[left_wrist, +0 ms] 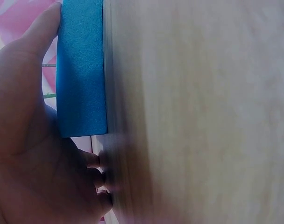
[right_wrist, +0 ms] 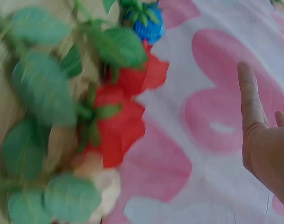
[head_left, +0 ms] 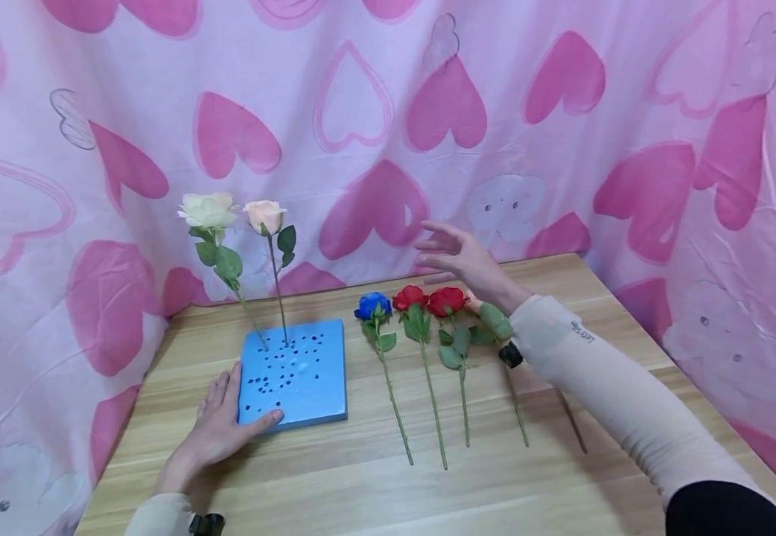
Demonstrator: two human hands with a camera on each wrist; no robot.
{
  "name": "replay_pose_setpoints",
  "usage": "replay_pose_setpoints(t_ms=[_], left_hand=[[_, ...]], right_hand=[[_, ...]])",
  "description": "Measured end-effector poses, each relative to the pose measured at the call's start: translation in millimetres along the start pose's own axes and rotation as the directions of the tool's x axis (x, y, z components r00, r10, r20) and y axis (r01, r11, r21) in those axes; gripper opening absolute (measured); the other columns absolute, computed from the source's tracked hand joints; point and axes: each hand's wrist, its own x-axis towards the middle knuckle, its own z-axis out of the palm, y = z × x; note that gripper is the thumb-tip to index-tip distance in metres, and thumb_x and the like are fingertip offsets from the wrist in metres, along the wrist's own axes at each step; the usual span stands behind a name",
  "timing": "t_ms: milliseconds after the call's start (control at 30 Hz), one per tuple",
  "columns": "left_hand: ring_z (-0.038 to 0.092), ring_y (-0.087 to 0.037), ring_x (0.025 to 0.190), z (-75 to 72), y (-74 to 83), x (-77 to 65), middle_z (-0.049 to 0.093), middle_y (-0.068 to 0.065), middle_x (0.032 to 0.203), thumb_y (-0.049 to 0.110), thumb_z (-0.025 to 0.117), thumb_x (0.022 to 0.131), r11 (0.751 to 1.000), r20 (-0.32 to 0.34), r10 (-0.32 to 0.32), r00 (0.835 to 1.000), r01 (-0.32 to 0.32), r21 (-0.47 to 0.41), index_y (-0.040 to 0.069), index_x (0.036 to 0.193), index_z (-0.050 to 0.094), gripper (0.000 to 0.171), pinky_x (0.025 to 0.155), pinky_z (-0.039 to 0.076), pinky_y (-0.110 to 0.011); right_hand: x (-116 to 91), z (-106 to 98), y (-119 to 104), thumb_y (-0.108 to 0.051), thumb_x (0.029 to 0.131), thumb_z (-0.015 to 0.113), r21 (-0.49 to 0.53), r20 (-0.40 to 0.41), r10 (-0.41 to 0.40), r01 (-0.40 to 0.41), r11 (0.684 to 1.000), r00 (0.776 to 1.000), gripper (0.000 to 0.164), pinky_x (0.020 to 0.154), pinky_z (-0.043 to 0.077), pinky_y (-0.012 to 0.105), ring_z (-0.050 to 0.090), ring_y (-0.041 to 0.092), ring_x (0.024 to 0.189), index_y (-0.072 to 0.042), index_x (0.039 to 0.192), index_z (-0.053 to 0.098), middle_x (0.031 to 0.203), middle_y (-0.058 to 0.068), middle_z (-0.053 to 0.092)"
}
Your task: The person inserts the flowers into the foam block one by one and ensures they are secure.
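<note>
Blue foam block (head_left: 328, 398) flat on the worktop (head_left: 334, 484), left of centre, top peppered with holes. Left hand (head_left: 217, 428) at its near-left corner: thumb along the near edge, other fingers fairly straight down the left side, touching, not clenched. Right of the block, a row of stems lies on the worktop, lower ends toward the person. Rightmost stem (head_left: 572, 420): upper part hidden by the sleeve (head_left: 602, 372). White rose (head_left: 207, 211) and peach rose (head_left: 264, 216) stand in holes at the block's far part; both tilt left, white one more. Lying heads, left to right: blue rose (head_left: 372, 306), two red roses (head_left: 446, 301) side by side, pale rose (head_left: 474, 302) partly covered. Right hand (head_left: 465, 260) in the air near those heads, fingers released, spread, grasping nothing. Heart-print cloth (head_left: 374, 45) behind.
</note>
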Motion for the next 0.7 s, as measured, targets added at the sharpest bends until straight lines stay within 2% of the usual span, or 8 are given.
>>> replay_pose_setpoints(t_ms=[167, 300, 500, 700], left_hand=[[-0.010, -0.068, 0.162, -0.5, -0.7, 1.0, -0.008, -0.042, 0.178, 0.073, 0.071, 0.097, 1.000, 0.005, 0.001, 1.000, -0.001, 0.002, 0.002, 0.175, -0.014, 0.136, 0.126, -0.004, -0.085], [-0.011, -0.068, 0.162, -1.7, 0.4, 0.8, -0.008, -0.042, 0.178, 0.073, 0.072, 0.096, 1.000, 0.012, -0.003, 1.000, 0.003, 0.005, 0.002, 0.175, -0.014, 0.137, 0.126, -0.004, -0.085], [-0.012, -0.068, 0.162, -2.9, 0.5, 1.5, -0.010, -0.042, 0.178, 0.074, 0.071, 0.097, 1.000, 0.026, -0.015, 1.000, 0.015, 0.005, 0.003, 0.175, -0.016, 0.137, 0.127, -0.005, -0.084], [-0.013, -0.067, 0.162, -3.3, 0.2, 2.6, -0.012, -0.042, 0.177, 0.074, 0.070, 0.097, 1.000, 0.039, -0.024, 0.999, 0.024, 0.005, 0.004, 0.175, -0.017, 0.137, 0.126, -0.006, -0.084]], right_hand=[[-15, -27, -2, -0.008, 0.111, 0.068, -0.005, -0.055, 0.029, -0.030, 1.000, 0.998, 0.067, 0.106, 0.059, 0.064, 0.075, 0.029, 0.126, -0.023, 0.172, 0.043, 0.164, 0.021, 0.057], [-27, -46, -5, -0.011, 0.111, 0.069, -0.039, -0.099, 0.037, -0.041, 0.998, 0.994, 0.065, 0.103, 0.063, 0.059, 0.076, 0.028, 0.125, -0.024, 0.170, 0.046, 0.162, 0.018, 0.059], [-45, -70, -11, -0.010, 0.110, 0.071, -0.079, -0.156, 0.031, -0.044, 0.996, 0.987, 0.063, 0.097, 0.067, 0.048, 0.078, 0.023, 0.120, -0.017, 0.169, 0.048, 0.163, 0.024, 0.056], [-66, -92, -16, -0.012, 0.109, 0.074, -0.114, -0.207, 0.035, -0.060, 0.992, 0.978, 0.063, 0.093, 0.068, 0.044, 0.080, 0.019, 0.117, -0.015, 0.168, 0.050, 0.161, 0.024, 0.057]])
